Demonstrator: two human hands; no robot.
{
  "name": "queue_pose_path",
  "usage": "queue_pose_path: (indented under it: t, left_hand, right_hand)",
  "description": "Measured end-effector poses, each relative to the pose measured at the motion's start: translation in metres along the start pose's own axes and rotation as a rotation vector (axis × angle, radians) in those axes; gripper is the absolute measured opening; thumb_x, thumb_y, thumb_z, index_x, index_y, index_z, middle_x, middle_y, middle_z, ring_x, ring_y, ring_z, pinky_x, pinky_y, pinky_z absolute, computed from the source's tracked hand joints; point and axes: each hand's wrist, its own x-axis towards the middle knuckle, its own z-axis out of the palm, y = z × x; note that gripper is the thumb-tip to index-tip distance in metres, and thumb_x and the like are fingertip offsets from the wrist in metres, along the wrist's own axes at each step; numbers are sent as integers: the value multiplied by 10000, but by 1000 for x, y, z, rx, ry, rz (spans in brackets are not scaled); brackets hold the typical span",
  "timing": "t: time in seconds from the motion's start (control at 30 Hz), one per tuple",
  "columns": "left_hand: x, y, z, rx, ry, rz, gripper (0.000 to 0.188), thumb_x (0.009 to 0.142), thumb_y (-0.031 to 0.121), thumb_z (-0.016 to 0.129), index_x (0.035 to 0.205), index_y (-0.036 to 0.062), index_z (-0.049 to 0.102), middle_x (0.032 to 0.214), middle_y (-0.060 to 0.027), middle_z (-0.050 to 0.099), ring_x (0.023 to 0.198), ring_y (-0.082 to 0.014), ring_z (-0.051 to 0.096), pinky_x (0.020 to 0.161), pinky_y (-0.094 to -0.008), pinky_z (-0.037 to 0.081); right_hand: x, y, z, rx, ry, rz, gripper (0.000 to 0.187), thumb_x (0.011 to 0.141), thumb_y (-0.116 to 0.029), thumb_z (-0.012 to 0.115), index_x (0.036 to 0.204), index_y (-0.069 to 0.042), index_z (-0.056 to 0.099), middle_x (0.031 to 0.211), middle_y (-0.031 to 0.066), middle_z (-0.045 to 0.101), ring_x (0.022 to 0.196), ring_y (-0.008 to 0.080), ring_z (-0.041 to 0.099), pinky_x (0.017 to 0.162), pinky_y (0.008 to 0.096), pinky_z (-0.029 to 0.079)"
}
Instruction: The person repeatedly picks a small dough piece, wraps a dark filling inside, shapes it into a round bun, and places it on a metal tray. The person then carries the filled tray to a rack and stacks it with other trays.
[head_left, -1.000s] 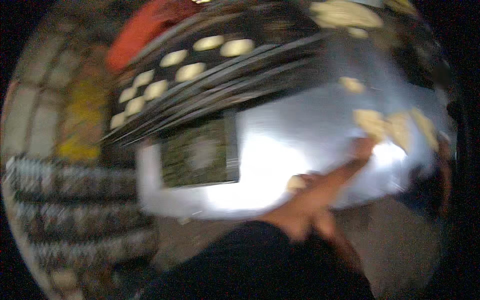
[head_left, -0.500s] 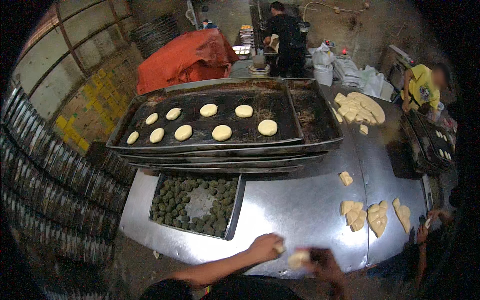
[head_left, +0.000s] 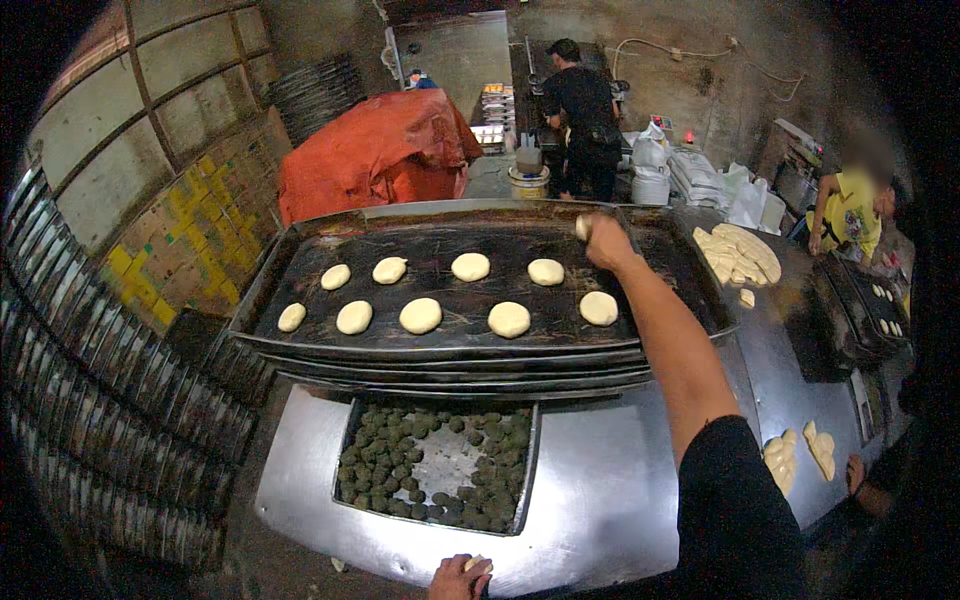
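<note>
My right arm reaches out over the top baking tray [head_left: 440, 214] of a stack. At its far right part, my right hand [head_left: 606, 246] is closed on a pale dough disc [head_left: 582, 228]. Several flattened dough rounds [head_left: 509, 319] lie on this dark tray in two rows. At the lower edge, by the metal table's front, my left hand [head_left: 456, 581] is closed around a small pale piece of dough [head_left: 475, 564], mostly hidden by the fingers. Between the stack and my left hand sits a shallow tray [head_left: 530, 480] of dark green filling balls [head_left: 380, 455], with a bare patch in its middle.
Cut dough pieces [head_left: 781, 462] and a larger scored dough slab [head_left: 738, 254] lie on the table at right. A co-worker in yellow [head_left: 850, 222] stands beyond; another in black [head_left: 582, 120] is at the back. Metal racks [head_left: 110, 400] line the left; a red cover [head_left: 380, 150] drapes something behind.
My right hand has gone from near the table's front edge out over the baking tray with its dough. My left hand is lower in view, and the view has tilted up and shifted right.
</note>
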Motion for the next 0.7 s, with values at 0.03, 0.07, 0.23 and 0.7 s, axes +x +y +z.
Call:
queue_pose_path:
  t: [0.03, 0.07, 0.23, 0.7]
  left_hand:
    - [-3, -2, 4, 11, 31, 25, 315, 936, 199, 640, 1231, 95, 674, 1239, -246, 587, 1109, -443, 543, 950, -530, 479]
    - [-5, -5, 7, 20, 63, 48, 316, 928, 188, 650, 1227, 91, 672, 1244, -247, 586, 1111, -444, 544, 951, -529, 479]
    - [-5, -5, -1, 164, 30, 28, 387, 806, 148, 747, 1167, 43, 653, 1116, -178, 669, 1038, -368, 646, 888, -445, 536]
    - [120, 282, -77, -827, 403, 460, 164, 959, 149, 687, 975, -14, 699, 1083, -89, 623, 1032, -157, 570, 855, -287, 462]
  right_hand:
    - [8, 0, 12, -198, -335, 67, 348, 826, -137, 645, 1160, -71, 717, 1071, 216, 708, 1070, 397, 655, 952, 435, 532]
    - [12, 2, 16, -50, -159, 60, 349, 828, -145, 648, 1161, -69, 717, 1082, 218, 708, 1076, 393, 656, 956, 435, 531]
    - [-51, -22, -43, 572, 481, -203, 297, 873, -198, 665, 1126, -59, 735, 1071, 189, 732, 1002, 340, 705, 888, 425, 554]
    - [-354, -83, -176, 1416, 871, 233, 505, 1033, -378, 438, 654, -57, 530, 603, 69, 538, 523, 161, 481, 494, 299, 393]
